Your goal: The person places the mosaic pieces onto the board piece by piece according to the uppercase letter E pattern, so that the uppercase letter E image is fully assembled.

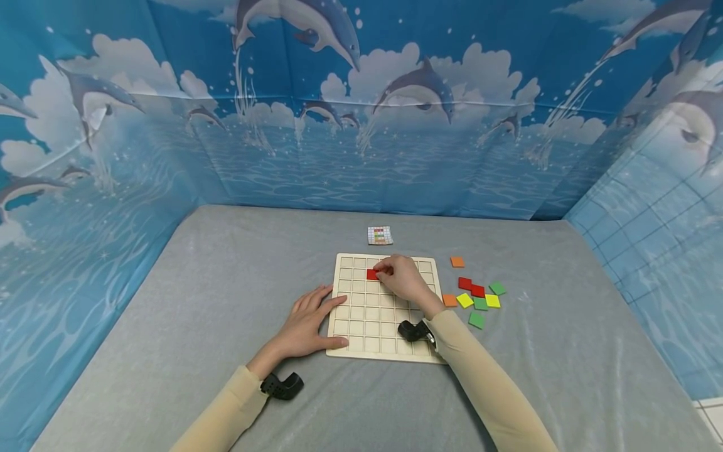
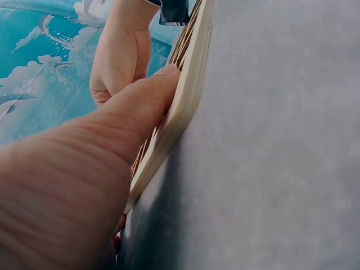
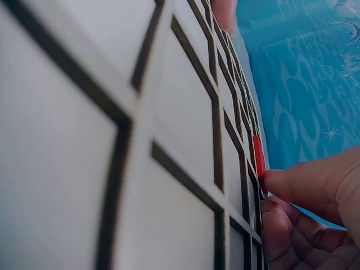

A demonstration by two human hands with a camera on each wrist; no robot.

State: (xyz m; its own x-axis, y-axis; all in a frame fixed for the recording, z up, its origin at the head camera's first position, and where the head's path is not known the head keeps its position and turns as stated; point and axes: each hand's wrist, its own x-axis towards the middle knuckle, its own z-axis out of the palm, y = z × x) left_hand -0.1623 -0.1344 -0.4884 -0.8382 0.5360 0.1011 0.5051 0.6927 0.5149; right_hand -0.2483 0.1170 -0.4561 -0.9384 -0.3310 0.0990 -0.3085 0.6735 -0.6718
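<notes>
A pale wooden grid board (image 1: 361, 328) lies on the grey cloth. My left hand (image 1: 305, 323) rests at its left edge with spread fingers, the thumb over the near corner; in the left wrist view the thumb (image 2: 152, 93) lies on the board's rim. Toward the far side of the board, my right hand (image 1: 403, 278) has curled fingers and pinches at a red square tile (image 1: 371, 274). From the right wrist, the thumb tip touches one end of that red tile (image 3: 259, 154), which sits at the grid. Whether another tile is hidden under the fingers I cannot tell.
Right of the board lie loose square tiles: orange (image 1: 457, 262), red (image 1: 465, 283), yellow (image 1: 492, 301), green (image 1: 476, 320) and several more. A small card with a coloured grid (image 1: 380, 235) lies beyond the board. A dolphin-print curtain (image 1: 339, 169) stands behind the table.
</notes>
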